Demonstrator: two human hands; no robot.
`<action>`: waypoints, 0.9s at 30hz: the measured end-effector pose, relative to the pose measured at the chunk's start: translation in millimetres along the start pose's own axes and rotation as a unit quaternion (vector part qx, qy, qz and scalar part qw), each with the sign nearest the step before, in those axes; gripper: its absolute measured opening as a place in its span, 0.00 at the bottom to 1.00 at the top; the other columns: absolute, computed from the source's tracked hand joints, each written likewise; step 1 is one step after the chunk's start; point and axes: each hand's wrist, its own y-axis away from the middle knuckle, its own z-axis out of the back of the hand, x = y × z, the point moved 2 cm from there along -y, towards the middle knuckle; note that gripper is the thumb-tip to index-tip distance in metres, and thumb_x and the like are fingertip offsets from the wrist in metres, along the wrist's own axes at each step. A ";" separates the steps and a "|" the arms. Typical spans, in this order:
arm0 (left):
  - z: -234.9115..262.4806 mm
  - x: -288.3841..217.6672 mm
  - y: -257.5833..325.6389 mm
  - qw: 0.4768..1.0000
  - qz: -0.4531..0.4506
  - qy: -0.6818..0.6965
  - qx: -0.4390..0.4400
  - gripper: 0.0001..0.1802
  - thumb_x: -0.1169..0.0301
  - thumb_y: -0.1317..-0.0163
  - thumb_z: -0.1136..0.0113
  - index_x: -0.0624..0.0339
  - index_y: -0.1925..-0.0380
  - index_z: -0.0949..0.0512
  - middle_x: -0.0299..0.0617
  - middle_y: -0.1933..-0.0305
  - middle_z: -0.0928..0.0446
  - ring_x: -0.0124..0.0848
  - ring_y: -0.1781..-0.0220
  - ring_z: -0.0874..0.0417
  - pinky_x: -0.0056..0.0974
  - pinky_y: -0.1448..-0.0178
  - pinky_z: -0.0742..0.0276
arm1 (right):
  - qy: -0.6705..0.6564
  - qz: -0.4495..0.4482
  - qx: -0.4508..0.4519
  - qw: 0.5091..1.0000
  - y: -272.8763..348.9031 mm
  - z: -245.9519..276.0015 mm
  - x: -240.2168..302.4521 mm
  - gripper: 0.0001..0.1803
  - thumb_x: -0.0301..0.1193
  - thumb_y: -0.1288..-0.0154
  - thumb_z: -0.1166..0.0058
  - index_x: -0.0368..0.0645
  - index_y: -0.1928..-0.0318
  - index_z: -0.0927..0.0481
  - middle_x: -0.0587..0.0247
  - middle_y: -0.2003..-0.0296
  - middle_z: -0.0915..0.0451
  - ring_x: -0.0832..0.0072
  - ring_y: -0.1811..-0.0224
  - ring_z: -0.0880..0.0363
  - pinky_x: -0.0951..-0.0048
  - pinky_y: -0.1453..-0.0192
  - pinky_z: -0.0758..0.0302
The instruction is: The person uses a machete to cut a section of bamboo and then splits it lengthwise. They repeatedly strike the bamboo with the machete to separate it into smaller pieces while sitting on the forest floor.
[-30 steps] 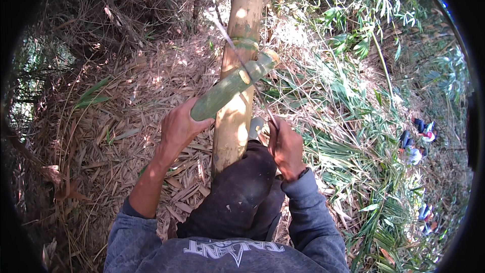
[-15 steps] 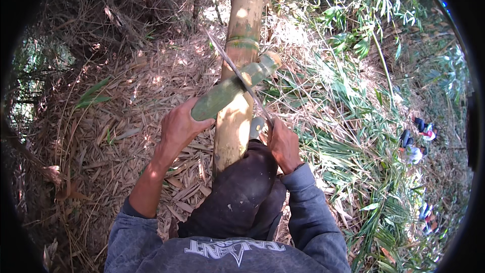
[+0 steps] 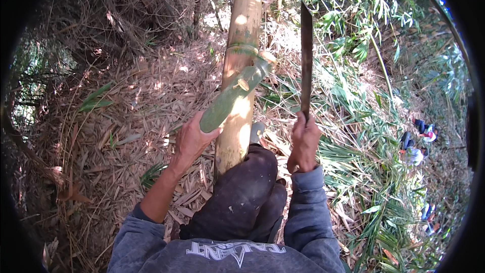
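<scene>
A short green bamboo section [image 3: 225,102] lies slantwise across a thick yellowish bamboo pole [image 3: 237,116]. My left hand [image 3: 193,137] is closed around its near left end. On its upper side, toward the far right end, shows a pale cut notch [image 3: 243,85]. To the right of the pole my right hand [image 3: 305,140] grips a machete, its handle mostly hidden in the fist. The long dark machete blade [image 3: 306,60] points away from me, upright in the view and apart from the bamboo.
My bent knee [image 3: 242,177] is against the near end of the pole. Dry leaves [image 3: 131,136] cover the ground at left, with tangled twigs [image 3: 136,10] beyond. Green bamboo leaves [image 3: 343,167] lie at right. Several people [image 3: 417,155] are far off at the right edge.
The machete has come off the green bamboo and swung to the right with my right hand, its blade now pointing away. My left hand and the bamboo section have shifted slightly right.
</scene>
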 end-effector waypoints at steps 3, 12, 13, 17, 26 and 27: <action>-4.0 5.9 0.5 0.999 0.028 0.018 0.039 0.35 0.51 0.47 0.30 0.63 0.46 0.27 0.57 0.54 0.18 0.51 0.53 0.16 0.49 0.50 0.21 | 0.010 0.043 0.062 0.997 6.4 31.6 17.2 0.10 0.29 0.26 0.53 0.35 0.58 0.21 0.62 0.85 0.27 0.76 0.84 0.29 0.68 0.79 0.34; -14.5 15.0 -25.9 0.971 0.096 0.141 0.169 0.45 0.52 0.49 0.31 0.72 0.38 0.36 0.62 0.47 0.22 0.48 0.48 0.18 0.45 0.44 0.24 | -0.016 -0.065 0.268 0.961 104.3 104.5 26.9 0.21 0.24 0.27 0.55 0.38 0.35 0.32 0.57 0.78 0.23 0.71 0.78 0.24 0.69 0.70 0.28; -14.6 12.0 -25.5 0.967 0.111 0.146 0.179 0.47 0.52 0.50 0.31 0.72 0.37 0.37 0.61 0.47 0.22 0.48 0.48 0.18 0.45 0.44 0.24 | -0.003 -0.062 0.270 0.961 113.9 115.6 29.5 0.24 0.23 0.27 0.55 0.39 0.33 0.35 0.57 0.77 0.22 0.70 0.78 0.23 0.69 0.69 0.28; -16.2 15.6 -31.2 0.989 -0.016 0.096 0.108 0.41 0.55 0.50 0.32 0.67 0.40 0.32 0.57 0.50 0.19 0.48 0.53 0.15 0.46 0.48 0.22 | 0.076 -0.060 0.318 0.943 125.5 144.6 42.3 0.35 0.19 0.31 0.54 0.46 0.25 0.45 0.52 0.73 0.18 0.62 0.73 0.18 0.64 0.65 0.24; -5.5 -3.6 -25.3 0.995 0.005 0.009 0.104 0.36 0.55 0.51 0.33 0.66 0.45 0.28 0.61 0.58 0.18 0.56 0.53 0.16 0.51 0.49 0.22 | 0.178 0.098 0.323 0.924 103.4 150.6 55.8 0.38 0.18 0.35 0.51 0.50 0.26 0.42 0.48 0.72 0.16 0.53 0.70 0.15 0.57 0.64 0.22; -4.8 -4.2 -24.9 0.995 0.001 0.014 0.101 0.36 0.55 0.51 0.33 0.66 0.45 0.28 0.60 0.58 0.18 0.56 0.53 0.16 0.51 0.49 0.22 | 0.179 0.099 0.323 0.924 101.4 150.5 54.9 0.37 0.18 0.35 0.51 0.50 0.26 0.42 0.49 0.72 0.17 0.53 0.71 0.15 0.57 0.64 0.22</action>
